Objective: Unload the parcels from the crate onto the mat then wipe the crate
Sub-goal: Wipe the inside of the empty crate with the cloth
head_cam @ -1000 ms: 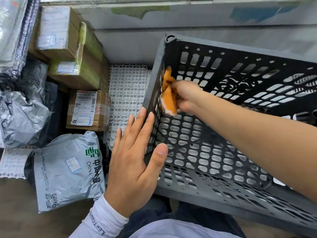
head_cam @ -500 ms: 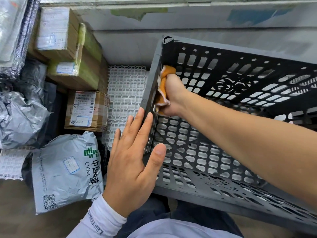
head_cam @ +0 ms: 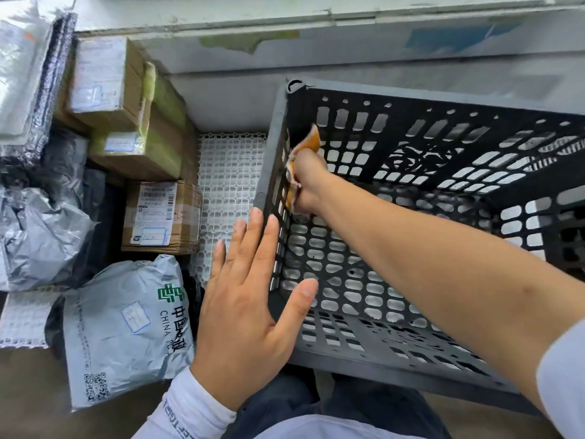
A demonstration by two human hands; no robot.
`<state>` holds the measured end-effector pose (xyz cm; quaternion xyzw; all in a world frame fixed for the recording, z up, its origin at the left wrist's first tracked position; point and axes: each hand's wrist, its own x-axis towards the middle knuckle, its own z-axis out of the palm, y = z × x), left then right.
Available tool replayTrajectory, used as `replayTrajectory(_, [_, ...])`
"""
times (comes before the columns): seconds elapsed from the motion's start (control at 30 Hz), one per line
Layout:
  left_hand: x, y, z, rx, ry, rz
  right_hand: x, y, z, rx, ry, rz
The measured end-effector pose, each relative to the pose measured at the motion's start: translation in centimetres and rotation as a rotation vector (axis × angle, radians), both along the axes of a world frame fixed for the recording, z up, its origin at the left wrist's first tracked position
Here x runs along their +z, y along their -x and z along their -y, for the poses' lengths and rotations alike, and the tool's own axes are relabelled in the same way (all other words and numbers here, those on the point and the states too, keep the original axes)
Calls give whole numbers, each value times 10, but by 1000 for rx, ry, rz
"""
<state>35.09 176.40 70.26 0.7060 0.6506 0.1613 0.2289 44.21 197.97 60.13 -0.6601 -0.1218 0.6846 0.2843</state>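
Parcels lie unloaded at the left: crumpled grey mailer bags (head_cam: 41, 236), a stack of cardboard boxes (head_cam: 126, 112) against the wall (head_cam: 348, 42), a smaller labelled carton (head_cam: 161, 213) below them, and a grey China Post bag (head_cam: 126, 327) nearest the camera, its long axis running toward the viewer. Strips of the white lattice mat (head_cam: 231, 172) show between the parcels and the crate, a narrow lane of open floor. The left hand (head_cam: 250, 315), fingers straight and slightly spread, presses flat against the outside of the crate's left wall, thumb hooked over the near corner. The dark grey perforated crate (head_cam: 364, 337) sits at centre right, mouth up, its long side stretching away to the right and its far edge close to the wall; its interior holds no parcels. Inside, the right hand (head_cam: 308, 182) grips an orange cloth (head_cam: 308, 142), fingers closed around it, and holds it against the inner face of the left wall just under the rim, near the far corner. The bare forearm reaches in diagonally from the lower right.
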Motion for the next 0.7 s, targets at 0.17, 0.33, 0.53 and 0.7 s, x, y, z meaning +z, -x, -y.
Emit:
replayTrajectory(0.17, [-2, 0, -1, 2, -1, 1, -82, 3, -20, -8, 113, -19])
replayTrajectory(0.33, [-3, 0, 0, 2, -9, -7, -80, 7, -19, -15, 126, -20])
replayTrajectory(0.53, [-2, 0, -1, 1, -12, -25, -20, -4, -5, -8, 139, -161])
replayTrajectory(0.7, [-1, 0, -1, 13, -20, -17, 1, -14, -1, 35, 4, -198])
